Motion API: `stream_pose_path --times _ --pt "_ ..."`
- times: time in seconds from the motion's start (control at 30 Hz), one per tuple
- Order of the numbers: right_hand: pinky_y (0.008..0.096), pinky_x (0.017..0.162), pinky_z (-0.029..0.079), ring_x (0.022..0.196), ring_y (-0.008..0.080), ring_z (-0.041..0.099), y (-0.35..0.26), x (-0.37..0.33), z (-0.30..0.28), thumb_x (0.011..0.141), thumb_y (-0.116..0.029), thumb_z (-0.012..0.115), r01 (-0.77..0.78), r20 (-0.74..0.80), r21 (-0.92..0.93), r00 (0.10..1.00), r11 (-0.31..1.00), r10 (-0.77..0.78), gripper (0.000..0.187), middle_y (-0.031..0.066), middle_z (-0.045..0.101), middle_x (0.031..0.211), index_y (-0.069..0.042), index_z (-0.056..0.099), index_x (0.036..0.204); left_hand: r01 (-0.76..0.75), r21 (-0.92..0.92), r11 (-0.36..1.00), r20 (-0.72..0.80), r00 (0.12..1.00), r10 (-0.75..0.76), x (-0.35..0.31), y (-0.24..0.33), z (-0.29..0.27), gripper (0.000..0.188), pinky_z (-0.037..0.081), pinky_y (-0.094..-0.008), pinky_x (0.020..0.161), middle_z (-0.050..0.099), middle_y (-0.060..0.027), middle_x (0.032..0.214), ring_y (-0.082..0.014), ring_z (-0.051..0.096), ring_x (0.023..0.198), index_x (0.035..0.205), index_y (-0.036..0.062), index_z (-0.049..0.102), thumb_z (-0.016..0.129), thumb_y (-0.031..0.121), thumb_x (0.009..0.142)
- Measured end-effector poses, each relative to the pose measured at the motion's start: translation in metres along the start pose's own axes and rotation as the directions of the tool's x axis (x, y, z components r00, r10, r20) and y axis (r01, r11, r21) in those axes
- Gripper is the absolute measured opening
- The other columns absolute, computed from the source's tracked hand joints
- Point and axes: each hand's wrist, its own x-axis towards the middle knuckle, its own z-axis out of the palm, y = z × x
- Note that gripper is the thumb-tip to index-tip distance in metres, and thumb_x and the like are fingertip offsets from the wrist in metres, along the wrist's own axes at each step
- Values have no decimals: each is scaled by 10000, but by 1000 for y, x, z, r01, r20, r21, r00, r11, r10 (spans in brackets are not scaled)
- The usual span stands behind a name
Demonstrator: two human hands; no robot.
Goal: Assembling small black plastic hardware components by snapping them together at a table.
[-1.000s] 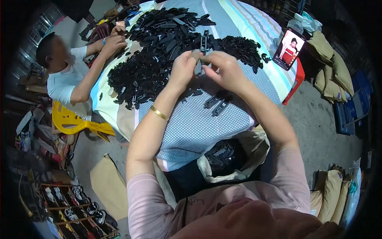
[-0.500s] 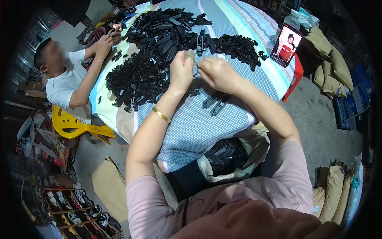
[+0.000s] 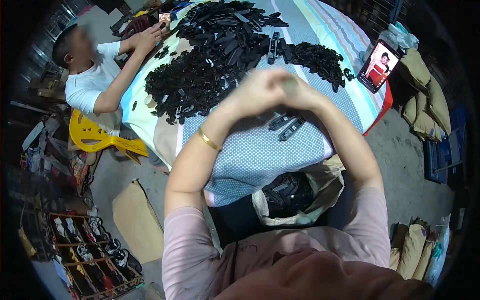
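Observation:
My left hand (image 3: 256,94) and my right hand (image 3: 301,95) meet above the near middle of the cloth-covered table (image 3: 250,157). Both are smeared by motion, so their fingers and anything between them cannot be made out. Just below the hands, two long black plastic parts (image 3: 291,129) lie side by side on the dotted cloth. Beyond my left wrist spreads a heap of small black pieces (image 3: 182,90). Larger flat black pieces (image 3: 230,42) are piled farther back. A long black slotted frame (image 3: 273,47) rests beside another heap of small black parts (image 3: 320,62).
A phone (image 3: 381,66) stands upright at the table's right edge. An open sack (image 3: 320,192) of black parts is at the near edge, by my lap. To the left, a person (image 3: 87,80) in a white shirt works beside a yellow chair (image 3: 95,132). Filled sacks (image 3: 425,100) lie at right.
The whole view has shifted, with the table's things now farther right. My hands have drawn together and blurred; half a second ago they were apart, with a small piece at their fingers.

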Motion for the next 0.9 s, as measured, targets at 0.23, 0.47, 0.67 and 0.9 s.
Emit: stream_pose_path --times 0.23,0.47,0.67,0.9 --pt "379 754 471 836 305 600 -4 10 -2 690 -146 573 -11 186 -354 979 935 82 273 163 615 918 -9 636 917 24 97 995 386 921 -59 -9 28 28 309 462 -322 598 606 -105 680 -210 601 641 849 34 627 663 315 727" --pt "358 680 477 770 293 610 -30 7 -9 762 -127 613 1 114 -531 991 847 70 216 164 626 860 6 599 932 159 668 727 -32 982 -185 -14 -42 -38 308 400 -368 879 528 -108 1069 -289 461 1025 1003 93 620 629 65 697" --pt "280 681 492 755 156 616 -27 6 -11 800 -120 617 -77 -223 -380 975 922 -10 240 111 643 850 -19 609 1017 67 775 628 -17 996 -86 -7 -50 -30 249 420 -355 807 536 -96 1067 -261 485 1019 947 84 607 665 123 709" --pt "230 654 483 746 106 596 -25 8 -12 804 -95 616 6 -466 -205 879 979 -103 236 59 622 867 -11 615 1024 353 -748 562 57 878 -475 9 -47 -19 308 487 -272 716 608 -62 913 -156 592 800 1010 -4 532 592 252 850"
